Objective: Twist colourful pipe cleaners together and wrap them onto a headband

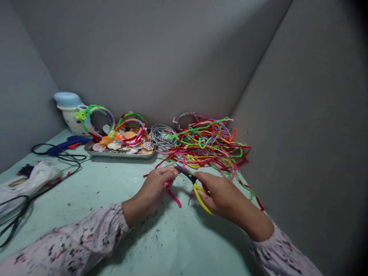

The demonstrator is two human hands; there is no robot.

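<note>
My left hand (156, 186) pinches a pink fuzzy stem (174, 198), whose loose end hangs below the fingers. Yellow-handled scissors (202, 199) with dark blades are gripped in my right hand (220, 191). The blade tips reach the fingertips of my left hand; whether they touch the stem is too small to tell. Just behind both hands lies a tangled heap of colourful fuzzy stems (207, 140).
A metal tray (120, 154) holds shells, with decorated hoops on it. Beside it are coiled wire (163, 137), a blue glue gun (67, 145) with a black cord, and a blue-lidded container (71, 117). A plastic bag (37, 176) lies at left. Walls stand behind and right.
</note>
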